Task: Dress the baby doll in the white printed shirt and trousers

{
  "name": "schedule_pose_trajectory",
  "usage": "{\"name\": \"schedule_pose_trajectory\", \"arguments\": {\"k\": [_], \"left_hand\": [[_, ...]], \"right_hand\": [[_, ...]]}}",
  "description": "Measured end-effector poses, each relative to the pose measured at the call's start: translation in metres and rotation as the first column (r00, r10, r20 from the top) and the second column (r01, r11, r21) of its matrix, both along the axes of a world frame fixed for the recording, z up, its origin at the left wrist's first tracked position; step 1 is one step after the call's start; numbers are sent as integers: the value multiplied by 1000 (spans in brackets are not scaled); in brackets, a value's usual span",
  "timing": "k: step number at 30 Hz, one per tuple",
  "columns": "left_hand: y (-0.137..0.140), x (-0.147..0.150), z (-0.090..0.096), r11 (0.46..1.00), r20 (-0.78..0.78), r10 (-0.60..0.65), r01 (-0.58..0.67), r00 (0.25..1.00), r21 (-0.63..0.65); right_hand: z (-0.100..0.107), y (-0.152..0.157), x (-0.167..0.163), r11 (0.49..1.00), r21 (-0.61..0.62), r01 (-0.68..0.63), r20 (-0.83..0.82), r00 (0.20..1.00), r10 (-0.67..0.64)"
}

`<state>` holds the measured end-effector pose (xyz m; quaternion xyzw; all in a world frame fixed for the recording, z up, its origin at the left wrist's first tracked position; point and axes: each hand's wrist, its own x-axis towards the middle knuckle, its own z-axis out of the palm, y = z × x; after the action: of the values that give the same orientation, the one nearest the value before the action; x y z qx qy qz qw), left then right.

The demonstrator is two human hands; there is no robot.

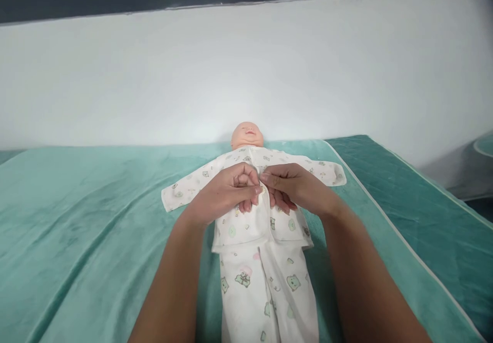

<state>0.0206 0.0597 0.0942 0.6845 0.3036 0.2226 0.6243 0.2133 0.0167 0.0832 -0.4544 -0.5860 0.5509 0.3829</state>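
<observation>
A baby doll [247, 135] lies on its back, dressed in a white printed jacket [246, 230] and matching trousers [246, 302]. Its sleeves spread out to both sides. Over the chest, my left hand [234, 189] pinches the front edge of the jacket between thumb and fingertips, near a small yellowish snap. Close beside it, my right hand [288, 184] pinches the other part of the same front opening. The fingertips of both hands almost meet at the jacket's midline. Below them the jacket's hem overlaps the top of the trousers.
A light teal blanket [96, 230] with some long creases lies under the doll. At the right is a darker teal cover [408, 199] beyond a pale piped edge. A white wall [192, 76] rises just behind the doll's head.
</observation>
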Motion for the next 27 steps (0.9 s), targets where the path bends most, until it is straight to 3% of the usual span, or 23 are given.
{"name": "schedule_pose_trajectory", "arguments": {"k": [7,16,22,27], "left_hand": [[0,2,-2,1000,-43,20,-19,999,7],[-4,2,5,999,-80,-21,25,997,45],[-4,4,4,999,-100,23,-18,995,51],[-4,-2,6,997,-131,-72,71,989,-10]], "right_hand": [[-4,0,4,998,35,-52,-59,997,54],[-2,-1,1,999,12,-43,5,999,43],[0,-1,-1,999,36,-38,46,998,36],[3,-2,1,999,7,-38,49,998,38]]}}
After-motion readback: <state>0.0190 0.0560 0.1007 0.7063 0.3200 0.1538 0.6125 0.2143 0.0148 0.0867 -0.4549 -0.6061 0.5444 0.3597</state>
